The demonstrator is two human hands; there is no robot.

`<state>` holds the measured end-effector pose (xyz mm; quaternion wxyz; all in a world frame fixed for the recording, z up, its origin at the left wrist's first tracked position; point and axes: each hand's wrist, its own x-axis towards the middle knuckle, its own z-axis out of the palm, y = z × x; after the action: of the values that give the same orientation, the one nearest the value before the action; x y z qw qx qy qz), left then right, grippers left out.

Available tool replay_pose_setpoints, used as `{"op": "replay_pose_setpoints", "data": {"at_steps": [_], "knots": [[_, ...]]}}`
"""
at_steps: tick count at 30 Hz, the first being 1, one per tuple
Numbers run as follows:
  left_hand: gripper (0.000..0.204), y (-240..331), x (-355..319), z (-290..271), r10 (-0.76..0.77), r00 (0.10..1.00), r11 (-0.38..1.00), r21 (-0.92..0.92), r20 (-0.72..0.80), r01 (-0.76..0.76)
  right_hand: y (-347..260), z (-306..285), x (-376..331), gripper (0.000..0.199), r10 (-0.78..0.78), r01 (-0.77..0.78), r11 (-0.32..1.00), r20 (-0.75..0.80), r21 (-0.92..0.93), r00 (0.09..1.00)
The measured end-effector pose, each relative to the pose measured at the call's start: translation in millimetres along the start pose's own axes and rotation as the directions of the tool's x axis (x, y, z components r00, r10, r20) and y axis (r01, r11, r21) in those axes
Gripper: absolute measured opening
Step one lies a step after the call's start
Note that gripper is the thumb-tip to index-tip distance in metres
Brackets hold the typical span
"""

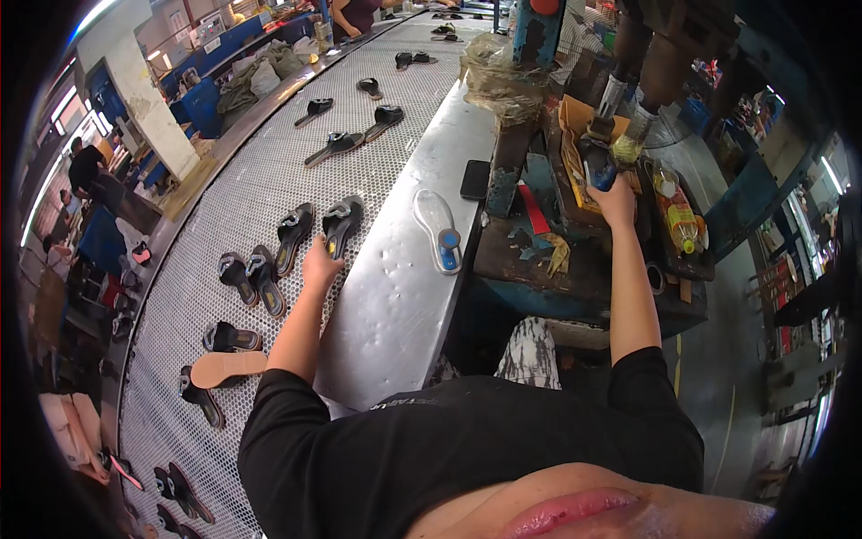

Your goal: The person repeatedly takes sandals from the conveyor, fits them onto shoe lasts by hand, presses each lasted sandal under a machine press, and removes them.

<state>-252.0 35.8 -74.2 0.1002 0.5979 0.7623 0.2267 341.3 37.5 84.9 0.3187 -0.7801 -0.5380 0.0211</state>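
Observation:
My left hand is closed on the heel end of a black slide sandal at the right side of the perforated conveyor. Just left of it lies another black sandal, with several more like it nearby. On the right, my right hand reaches into the press. Its fingers are wrapped round a dark blue piece whose kind I cannot make out. Between my arms, a clear sole-shaped plate with a blue round part rests on the metal ledge.
A black phone lies at the ledge's edge. On the press base are a red strip and a tray with a bottle of yellow liquid. A blue post stands ahead. Other people work farther off at left.

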Motion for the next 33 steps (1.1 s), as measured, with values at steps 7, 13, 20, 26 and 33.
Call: {"op": "replay_pose_setpoints", "data": {"at_steps": [7,13,20,26,33], "knots": [[0.082,-50,-15,-9,-0.006,0.999,1.0,-0.01,0.04,0.007,51,51,23,0.081,-0.076,0.064,0.995,-0.17,-0.072,0.983],[0.012,-35,-48,-36,-0.101,0.848,-0.067,-0.854,0.52,0.515,42,48,-8,0.079,-0.03,0.035,0.995,-0.057,0.09,0.998],[0.07,214,-207,-42,0.393,0.75,-0.19,-0.751,0.532,0.633,-39,30,-160,0.06,-0.079,0.175,0.433,-0.156,0.884,0.985],[0.05,229,-110,-29,0.371,0.895,-0.336,-0.862,0.248,0.379,-94,19,-219,0.05,-0.54,0.266,0.398,-0.01,0.878,0.841],[0.058,216,-83,34,0.177,0.97,0.194,-0.972,0.168,0.133,-92,34,-228,0.05,-0.725,0.253,0.342,0.083,0.905,0.684]]}}
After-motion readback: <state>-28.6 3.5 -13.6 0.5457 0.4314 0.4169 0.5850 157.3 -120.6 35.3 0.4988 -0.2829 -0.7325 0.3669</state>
